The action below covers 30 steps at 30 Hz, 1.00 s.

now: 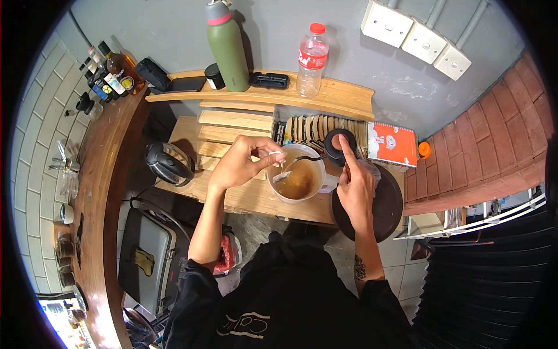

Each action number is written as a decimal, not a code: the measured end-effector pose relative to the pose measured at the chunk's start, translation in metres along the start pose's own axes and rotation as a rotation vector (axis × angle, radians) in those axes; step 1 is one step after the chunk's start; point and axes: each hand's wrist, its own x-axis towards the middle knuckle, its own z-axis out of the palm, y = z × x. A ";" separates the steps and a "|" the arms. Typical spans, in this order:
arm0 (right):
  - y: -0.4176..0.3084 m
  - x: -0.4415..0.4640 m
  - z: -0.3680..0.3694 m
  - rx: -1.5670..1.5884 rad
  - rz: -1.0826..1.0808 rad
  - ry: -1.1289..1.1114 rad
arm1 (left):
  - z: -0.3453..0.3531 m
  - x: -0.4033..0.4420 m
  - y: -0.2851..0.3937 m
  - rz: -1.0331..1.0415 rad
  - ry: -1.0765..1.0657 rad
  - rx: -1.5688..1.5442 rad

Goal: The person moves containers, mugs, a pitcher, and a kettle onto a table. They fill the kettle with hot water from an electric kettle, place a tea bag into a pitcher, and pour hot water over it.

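Note:
A white pitcher (321, 176) of cloudy brown liquid stands at the front of the wooden bench, its handle toward the right. Over its left rim, my left hand (250, 160) pinches a thin white string. A small pale piece, perhaps a tea bag, hangs from it at the liquid's edge. A black utensil handle (308, 157) leans across the far rim; its lower end is hidden. My right hand (356, 180) reaches past the pitcher, index finger stretched onto a round black object (334, 152) with a brownish top. Its other fingers curl loosely, with nothing visible in them.
A dark round tray (383, 215) lies under my right forearm. An electric kettle (168, 164) stands left. Behind are a row of packed items (314, 128) and an orange notebook (392, 143). The raised shelf holds a green flask (226, 49) and a plastic bottle (312, 64).

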 end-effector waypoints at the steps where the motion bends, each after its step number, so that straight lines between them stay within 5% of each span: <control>1: 0.000 0.001 -0.001 -0.004 0.006 -0.001 | 0.002 0.000 0.003 0.015 0.008 -0.003; 9: 0.010 -0.004 0.004 -0.032 -0.001 0.023 | 0.013 0.005 -0.036 -0.086 0.077 0.080; 23: 0.010 0.000 -0.005 -0.035 0.017 0.005 | 0.023 0.008 -0.021 0.127 0.160 0.124; 30: 0.015 0.005 -0.003 -0.025 0.014 -0.011 | 0.025 0.006 -0.027 -0.030 0.139 0.118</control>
